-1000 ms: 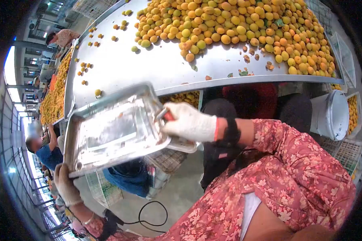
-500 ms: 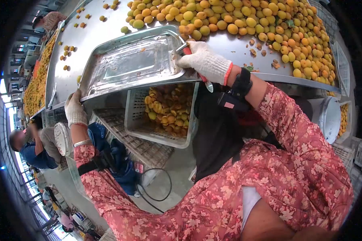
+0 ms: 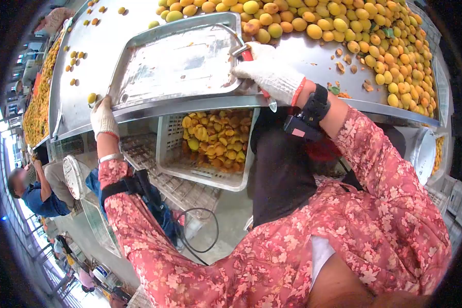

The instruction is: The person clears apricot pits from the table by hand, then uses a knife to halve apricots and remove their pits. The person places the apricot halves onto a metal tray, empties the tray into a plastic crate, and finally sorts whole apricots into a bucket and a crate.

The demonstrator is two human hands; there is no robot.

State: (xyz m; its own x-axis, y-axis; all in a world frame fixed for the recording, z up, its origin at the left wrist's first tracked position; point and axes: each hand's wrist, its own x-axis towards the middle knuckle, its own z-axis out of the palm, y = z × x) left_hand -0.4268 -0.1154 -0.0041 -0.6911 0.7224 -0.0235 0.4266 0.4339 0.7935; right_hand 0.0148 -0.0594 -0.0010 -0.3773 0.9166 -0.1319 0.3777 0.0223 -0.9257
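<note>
— Resting flat on the counter [image 3: 154,105] now, that metal tray [image 3: 182,59], and empty; the halved fruit lies in the crate [image 3: 210,138] below.

— Both grips on it?

— Left hand [image 3: 103,119] clasps its near corner; right hand [image 3: 269,72] closes around the far rim and a red-handled knife [image 3: 255,77]. Whole apricots [image 3: 344,31] remain piled beyond.

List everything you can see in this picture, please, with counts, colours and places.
metal tray: one, silver, on the table edge, held at both ends
steel table: one, grey, across the top
apricots: a heap, too many to count, yellow-orange, on the table
plastic crate: one, white, under the table, holding cut fruit
knife: one, red handle, in the right hand
co-worker: one, blue shirt, far left
left hand: white glove, gripping the tray's left corner
right hand: white glove, on the tray's right rim
</note>
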